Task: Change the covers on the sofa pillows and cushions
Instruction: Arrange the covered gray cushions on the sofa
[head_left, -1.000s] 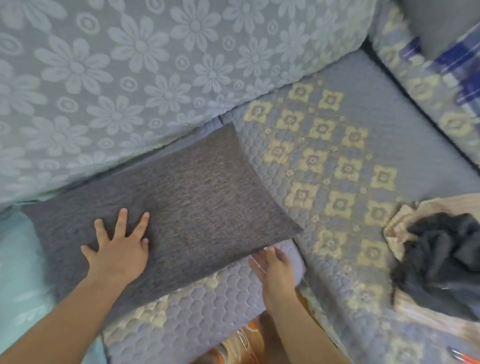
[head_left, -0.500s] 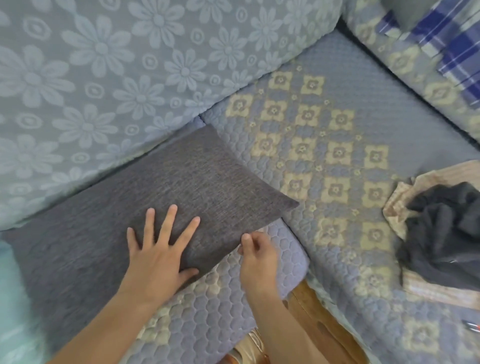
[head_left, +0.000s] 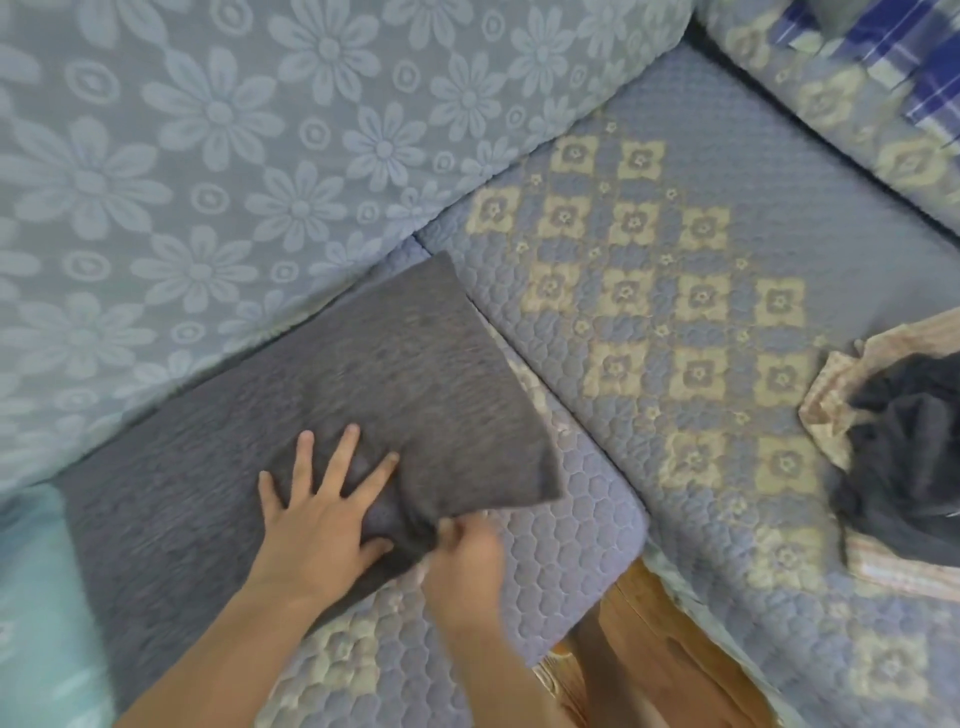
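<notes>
Pinning grey cushion cover (head_left: 332, 395) flat, left hand (head_left: 324, 512) splayed; right hand (head_left: 465, 551) is pinching its near edge to pull it along the seat cushion (head_left: 566, 530).

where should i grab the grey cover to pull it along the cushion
By its near edge, coming from the front of the sofa. The grey cover lies flat, and that edge is already bunched where the right hand pinches it while the left hand presses it flat.
</notes>
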